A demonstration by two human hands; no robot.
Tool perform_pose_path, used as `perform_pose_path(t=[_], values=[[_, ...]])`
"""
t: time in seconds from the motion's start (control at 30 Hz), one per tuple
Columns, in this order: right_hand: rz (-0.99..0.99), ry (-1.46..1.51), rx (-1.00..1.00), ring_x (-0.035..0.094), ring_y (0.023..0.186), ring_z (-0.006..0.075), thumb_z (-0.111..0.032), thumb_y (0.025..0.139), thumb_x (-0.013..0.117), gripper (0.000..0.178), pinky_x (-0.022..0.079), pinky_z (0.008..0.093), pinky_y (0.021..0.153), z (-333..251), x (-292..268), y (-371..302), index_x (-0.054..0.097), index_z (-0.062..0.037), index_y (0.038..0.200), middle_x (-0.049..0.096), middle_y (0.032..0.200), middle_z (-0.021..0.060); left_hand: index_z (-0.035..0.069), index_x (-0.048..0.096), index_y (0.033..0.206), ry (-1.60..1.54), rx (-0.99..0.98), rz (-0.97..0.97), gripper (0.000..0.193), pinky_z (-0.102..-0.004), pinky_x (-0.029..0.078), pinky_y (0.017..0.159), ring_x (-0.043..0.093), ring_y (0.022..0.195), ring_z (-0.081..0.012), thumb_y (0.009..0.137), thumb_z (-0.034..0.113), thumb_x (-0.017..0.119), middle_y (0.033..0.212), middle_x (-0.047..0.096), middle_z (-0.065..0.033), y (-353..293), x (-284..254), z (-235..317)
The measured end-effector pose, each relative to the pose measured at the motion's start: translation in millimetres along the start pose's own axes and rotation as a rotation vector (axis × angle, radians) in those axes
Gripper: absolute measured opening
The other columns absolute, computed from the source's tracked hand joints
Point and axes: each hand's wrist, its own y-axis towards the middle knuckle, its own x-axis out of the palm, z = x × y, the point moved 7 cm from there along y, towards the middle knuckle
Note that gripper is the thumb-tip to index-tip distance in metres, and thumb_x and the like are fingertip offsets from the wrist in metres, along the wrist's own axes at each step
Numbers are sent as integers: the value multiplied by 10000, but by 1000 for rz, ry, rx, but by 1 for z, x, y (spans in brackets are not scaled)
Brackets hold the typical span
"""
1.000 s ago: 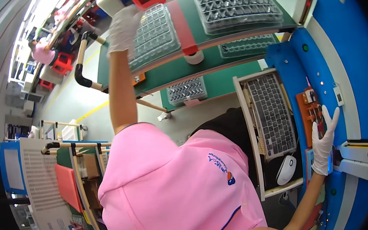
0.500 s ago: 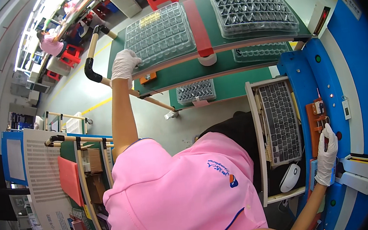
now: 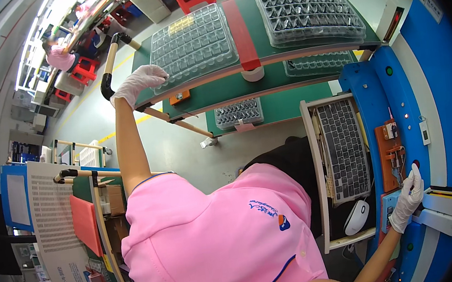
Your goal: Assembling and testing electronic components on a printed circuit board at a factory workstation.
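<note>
My gloved left hand [image 3: 144, 82] is at the near left corner of a clear plastic tray [image 3: 193, 47] with rows of pockets. Its fingers are pinched together at the tray's edge; whatever lies between them is hidden. On the right, my gloved right hand [image 3: 408, 197] reaches over the blue machine [image 3: 365, 83], its fingers stretched out and the tips at a dark red button [image 3: 416, 164]. Just beyond it is an orange-brown fixture [image 3: 387, 150] with a small greyish part in it. A light blue block [image 3: 389, 205] lies beside the wrist.
A stack of clear trays with dark parts [image 3: 309, 14] stands on the green shelf, past a red strip [image 3: 240, 33]. Lower shelves hold another filled tray [image 3: 238, 113]. A drawer with a keyboard [image 3: 343, 144] and mouse [image 3: 355, 216] juts out near the machine. Pipe railing [image 3: 110, 56] edges the shelf.
My left hand has shifted left along the tray's near corner. My right hand has drawn back from the fixture toward me, its fingertips now at the red button.
</note>
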Motion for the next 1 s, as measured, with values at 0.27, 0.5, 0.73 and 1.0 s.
perform_pose_path(t=[0.27, 0.5, 0.73, 1.0], values=[[-160, -334, -159, 666, 910, 219, -69, 1013, 572, 276, 540, 303, 777, -48, -1, 28, 665, -56, 1273, 720, 1065, 106, 55, 682, 1082, -168, 319, 397, 195, -255, 480, 850, 627, 952, -96, 951, 195, 645, 1009, 690, -18, -23, -1, 80], [-152, -268, -390, 626, 1080, 299, -15, 1001, 519, 300, 498, 385, 934, -132, 67, 73, 637, -6, 1277, 629, 1308, 177, 70, 690, 1206, -421, 576, -77, 265, -208, 484, 774, 647, 964, -55, 1027, 217, 562, 1031, 677, -2, 8, 138, 234], [-188, -226, -292, 599, 1159, 351, -26, 985, 525, 275, 480, 417, 1001, -90, 92, 74, 636, -1, 1236, 629, 1288, 181, 88, 693, 1260, -386, 575, -680, 299, -233, 456, 978, 598, 1130, -108, 1006, 212, 594, 1143, 686, -39, 39, 299, 296], [-59, -161, -209, 645, 1062, 323, -28, 936, 618, 239, 521, 386, 936, -88, 66, 76, 654, -33, 1173, 678, 1134, 145, 104, 699, 1243, -313, 984, -559, 328, -315, 505, 934, 645, 1083, -184, 950, 252, 692, 1148, 688, -87, 50, 429, 365]])
